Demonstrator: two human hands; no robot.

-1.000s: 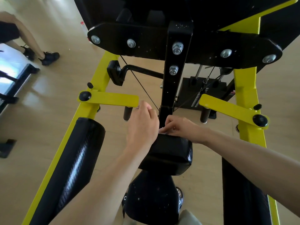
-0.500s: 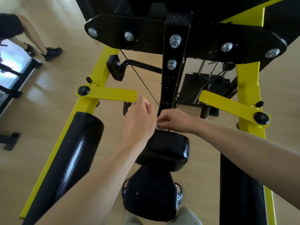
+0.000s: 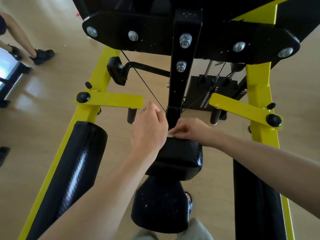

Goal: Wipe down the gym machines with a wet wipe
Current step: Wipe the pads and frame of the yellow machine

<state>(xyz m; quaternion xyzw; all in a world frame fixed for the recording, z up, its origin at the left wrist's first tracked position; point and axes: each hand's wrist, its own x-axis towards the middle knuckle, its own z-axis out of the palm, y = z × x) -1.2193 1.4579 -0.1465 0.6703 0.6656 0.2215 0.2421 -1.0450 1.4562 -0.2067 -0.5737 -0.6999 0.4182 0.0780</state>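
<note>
Both hands have shifted little: the right hand [image 3: 188,129] pinches the white wet wipe [image 3: 171,134] atop the black padded vinyl block [image 3: 180,158], just below the black upright steel post [image 3: 181,75], while the left hand [image 3: 149,129], fingers curled, grip unclear, sits beside it.

Obscured and cropped items noted at central post.

Wet wipe [image 3: 171,134] mostly covered, only a pale sliver showing between left hand [image 3: 149,130] and right hand [image 3: 189,129]; fingertips of both concealed, hold on wipe not determinable. Black post [image 3: 181,75] base hidden behind hands. Bystander's legs [image 3: 19,37] cut off at left edge. Weight stack [image 3: 206,94] markings too small to read.
</note>
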